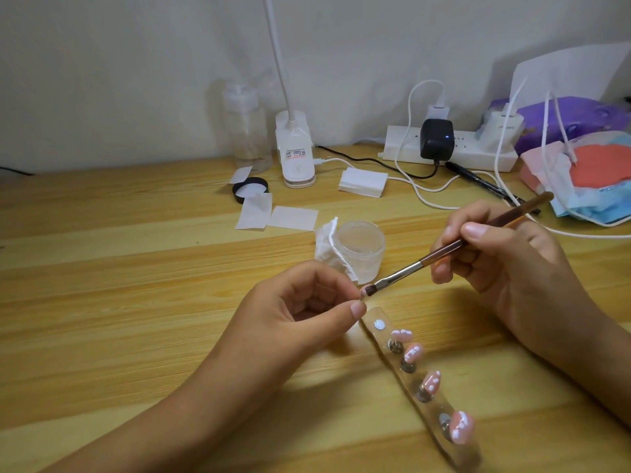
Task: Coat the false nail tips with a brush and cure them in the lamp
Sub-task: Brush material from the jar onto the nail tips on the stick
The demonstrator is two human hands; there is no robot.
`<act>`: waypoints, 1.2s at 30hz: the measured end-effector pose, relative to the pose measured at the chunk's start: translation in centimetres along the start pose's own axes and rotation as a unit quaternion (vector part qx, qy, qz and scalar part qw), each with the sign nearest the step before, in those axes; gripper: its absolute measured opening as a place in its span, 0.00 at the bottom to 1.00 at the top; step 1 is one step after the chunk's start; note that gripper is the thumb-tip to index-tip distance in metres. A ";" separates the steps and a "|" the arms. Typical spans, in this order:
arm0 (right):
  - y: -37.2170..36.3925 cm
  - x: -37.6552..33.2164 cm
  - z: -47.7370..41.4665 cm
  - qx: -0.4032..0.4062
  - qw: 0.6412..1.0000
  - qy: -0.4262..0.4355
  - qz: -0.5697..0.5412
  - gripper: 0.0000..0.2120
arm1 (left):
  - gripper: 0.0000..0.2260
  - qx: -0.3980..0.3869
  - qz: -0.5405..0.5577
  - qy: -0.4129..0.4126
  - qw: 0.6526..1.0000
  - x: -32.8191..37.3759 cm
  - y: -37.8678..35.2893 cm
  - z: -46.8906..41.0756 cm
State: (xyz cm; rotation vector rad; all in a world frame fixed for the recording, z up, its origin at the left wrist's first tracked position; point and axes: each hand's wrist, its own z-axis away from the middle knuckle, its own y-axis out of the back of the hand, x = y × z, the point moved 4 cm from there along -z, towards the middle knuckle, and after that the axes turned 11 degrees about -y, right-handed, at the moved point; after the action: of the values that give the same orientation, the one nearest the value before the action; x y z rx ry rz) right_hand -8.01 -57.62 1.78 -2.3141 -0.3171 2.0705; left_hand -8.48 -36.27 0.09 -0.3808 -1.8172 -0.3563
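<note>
My left hand [307, 312] pinches a small pink nail tip [364, 293] between thumb and fingers, just above the table. My right hand [505, 257] holds a brown-handled brush [454, 245] like a pen, and its dark bristles touch the pinched tip. Below lies a long clear holder strip [392, 361] that runs toward me, with several pink nail tips with white dots, such as the nearest nail tip [461, 426], standing on metal pegs. One white round spot at the strip's far end is bare. An open clear jar [361, 249] stands just behind the brush tip.
A crumpled white wipe [326, 245] leans on the jar. White pads [292, 218], a black lid [250, 190], a clear bottle [246, 128], a white clip lamp [295, 155], a power strip [454, 148] with white cables and tissue packs [580, 165] crowd the wooden table's back.
</note>
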 end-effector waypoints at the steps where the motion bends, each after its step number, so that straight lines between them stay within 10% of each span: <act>1: 0.0 0.0 0.0 -0.001 1.000 -0.001 0.001 0.10 | 0.03 -0.001 0.000 0.000 1.000 0.0 0.0 0.0; 36: 0.5 -0.1 -0.1 0.079 0.996 0.001 0.039 0.13 | 0.03 -0.004 -0.025 -0.005 1.000 -0.1 0.1 0.0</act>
State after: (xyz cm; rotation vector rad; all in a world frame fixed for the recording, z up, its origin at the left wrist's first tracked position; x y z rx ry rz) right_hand -7.83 -58.15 1.84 -2.2711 -0.0620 2.0439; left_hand -8.43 -36.18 -0.02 -0.3442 -1.8383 -0.3970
